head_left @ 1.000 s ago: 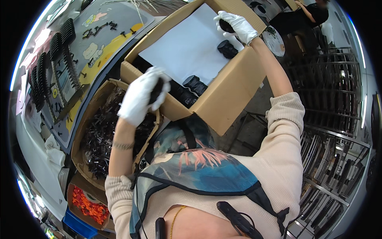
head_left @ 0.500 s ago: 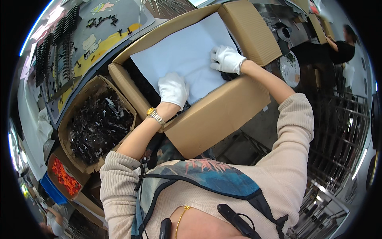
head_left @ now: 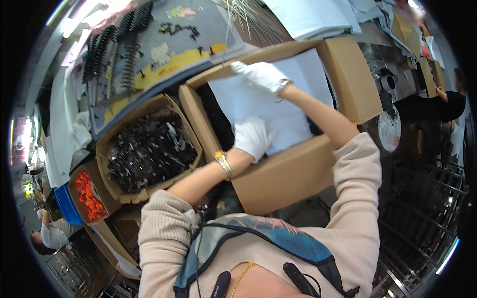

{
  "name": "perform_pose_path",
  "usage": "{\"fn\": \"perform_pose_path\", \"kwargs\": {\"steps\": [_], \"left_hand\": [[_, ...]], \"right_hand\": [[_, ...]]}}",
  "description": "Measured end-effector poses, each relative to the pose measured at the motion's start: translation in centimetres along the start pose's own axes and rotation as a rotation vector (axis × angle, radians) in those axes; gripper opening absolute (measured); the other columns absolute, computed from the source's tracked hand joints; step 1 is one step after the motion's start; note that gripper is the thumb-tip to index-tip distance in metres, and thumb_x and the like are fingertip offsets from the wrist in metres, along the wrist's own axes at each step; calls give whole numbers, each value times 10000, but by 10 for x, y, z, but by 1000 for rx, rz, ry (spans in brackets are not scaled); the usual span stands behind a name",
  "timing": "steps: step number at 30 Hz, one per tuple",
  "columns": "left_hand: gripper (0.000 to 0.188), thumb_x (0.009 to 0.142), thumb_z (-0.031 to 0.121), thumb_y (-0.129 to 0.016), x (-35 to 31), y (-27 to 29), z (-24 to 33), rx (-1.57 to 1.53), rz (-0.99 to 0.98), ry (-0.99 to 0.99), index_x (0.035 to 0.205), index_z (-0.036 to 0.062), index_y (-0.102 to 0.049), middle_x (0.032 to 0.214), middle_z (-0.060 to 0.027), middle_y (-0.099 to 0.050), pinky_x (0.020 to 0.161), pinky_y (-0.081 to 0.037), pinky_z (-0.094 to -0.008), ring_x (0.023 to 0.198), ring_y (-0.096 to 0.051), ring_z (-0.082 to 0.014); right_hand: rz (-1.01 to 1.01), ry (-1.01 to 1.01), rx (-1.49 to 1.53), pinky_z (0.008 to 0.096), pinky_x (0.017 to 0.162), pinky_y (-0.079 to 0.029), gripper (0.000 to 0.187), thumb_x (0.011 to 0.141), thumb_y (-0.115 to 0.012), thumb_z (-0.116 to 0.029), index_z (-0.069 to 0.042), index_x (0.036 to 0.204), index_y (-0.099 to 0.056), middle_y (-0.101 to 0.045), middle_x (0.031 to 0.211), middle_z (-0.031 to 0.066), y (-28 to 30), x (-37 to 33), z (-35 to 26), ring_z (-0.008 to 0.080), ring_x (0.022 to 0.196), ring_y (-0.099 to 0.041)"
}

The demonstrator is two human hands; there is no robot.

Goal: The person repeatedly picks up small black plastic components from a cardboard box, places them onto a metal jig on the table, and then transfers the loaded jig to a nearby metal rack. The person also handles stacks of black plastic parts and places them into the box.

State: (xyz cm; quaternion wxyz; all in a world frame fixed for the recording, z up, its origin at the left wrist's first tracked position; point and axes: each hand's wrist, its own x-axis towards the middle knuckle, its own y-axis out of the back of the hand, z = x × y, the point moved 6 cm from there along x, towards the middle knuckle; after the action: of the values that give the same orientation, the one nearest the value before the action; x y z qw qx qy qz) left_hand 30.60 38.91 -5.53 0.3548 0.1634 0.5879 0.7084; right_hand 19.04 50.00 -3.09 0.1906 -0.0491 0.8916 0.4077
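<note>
A white sheet [head_left: 298, 107] lies inside an open cardboard box [head_left: 283, 181], over dark contents that show along its left side. My left hand [head_left: 252, 139], in a white glove, rests on the near left part of the sheet with its fingers spread. Across the sheet reaches my right hand [head_left: 263, 78], also gloved. Its fingers stretch out toward the box's far left corner, above the sheet's far edge; whether they touch it I cannot tell.
Left of the box stands a carton of dark, shiny plastic pieces [head_left: 149, 149]. Beyond it are small orange parts [head_left: 90, 196] in a carton and a blue bin [head_left: 67, 203]. Black spiral-like parts [head_left: 131, 30] lie on a grey mat [head_left: 213, 25]. Two people work farther off.
My right hand has swung left from the sheet's right side to its far left edge. My left hand stays near the sheet's near edge. The whole view has shifted.
</note>
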Motion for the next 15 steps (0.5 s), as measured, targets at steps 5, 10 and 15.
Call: {"fn": "perform_pose_path", "kwargs": {"steps": [5, 10, 15], "left_hand": [[262, 856, 323, -689, -26, 65, -8, -92, 180, -250, 942, 78, -727, 858, -107, -668, 709, -516, -421, 836, -656, -290], [99, 745, 79, -756, -92, 146, -103, -538, 643, -439, 824, 59, -700, 890, -129, -659, 778, -547, -435, 896, -659, -336], [153, 773, 107, -739, -118, 216, -267, -176, 1002, -337, 917, 100, -687, 981, -102, -668, 841, -510, -423, 979, -636, -313]], "right_hand": [[87, 218, -290, 448, 870, -530, 424, 868, -532, -422, -64, 871, -760, -733, 996, 204, -31, 51, -47, 372, 912, -699], [-26, 268, -985, 490, 842, -554, 363, 904, -540, -388, -121, 999, -766, -741, 1032, 167, 40, 57, -42, 338, 963, -710], [383, 17, -600, 451, 906, -529, 487, 889, -590, -496, -76, 1108, -702, -722, 1081, 171, 83, 57, -148, 346, 1026, -687]]}}
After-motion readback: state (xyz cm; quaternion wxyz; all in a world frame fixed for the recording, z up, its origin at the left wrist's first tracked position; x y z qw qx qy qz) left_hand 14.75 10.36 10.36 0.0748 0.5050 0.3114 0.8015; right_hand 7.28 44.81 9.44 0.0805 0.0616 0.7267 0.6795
